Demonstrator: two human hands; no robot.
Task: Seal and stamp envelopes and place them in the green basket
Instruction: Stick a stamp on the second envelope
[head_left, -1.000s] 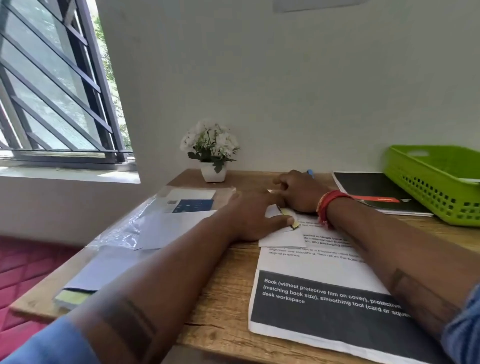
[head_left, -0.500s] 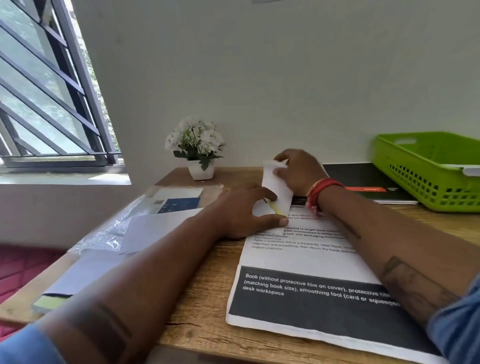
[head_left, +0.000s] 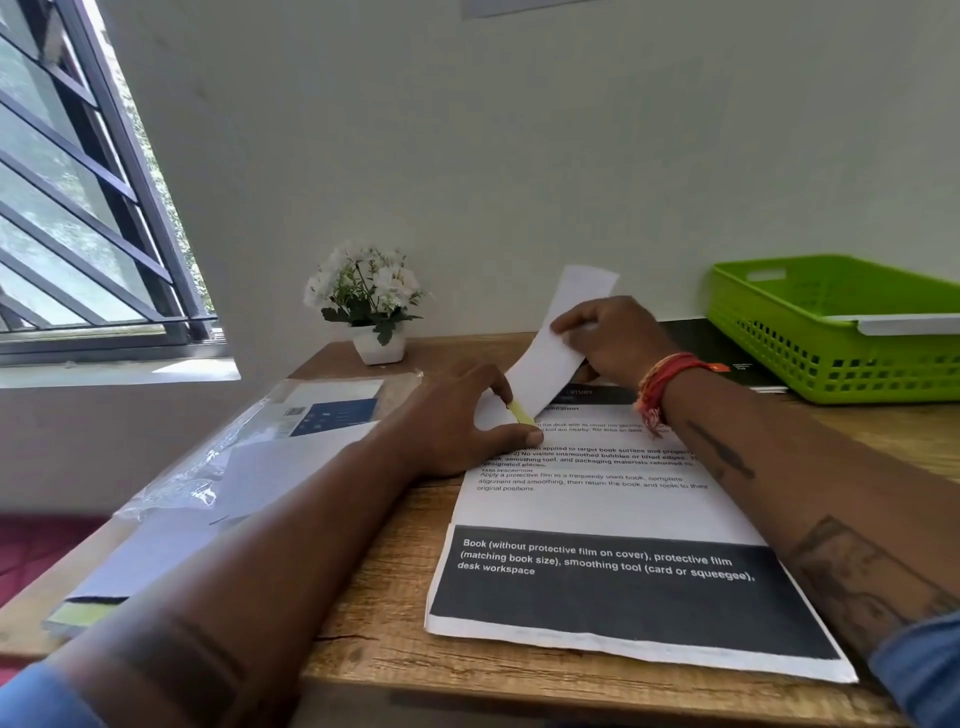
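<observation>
My left hand (head_left: 457, 421) presses the white paper envelope (head_left: 550, 358) onto the printed sheet (head_left: 597, 509); my right hand (head_left: 613, 338) pinches its raised end. I should peel the yellow strip (head_left: 521, 413) slowly, flat.

Envelope flap (head_left: 566, 332) now lifted higher

Person, two bare forearms with blue sleeves.
Blue sleeve cuffs (head_left: 919, 670) at both elbows; red thread wristband (head_left: 662, 376) on right wrist; dark tattoos on right forearm (head_left: 852, 577); dark band marking on left forearm (head_left: 171, 660).
</observation>
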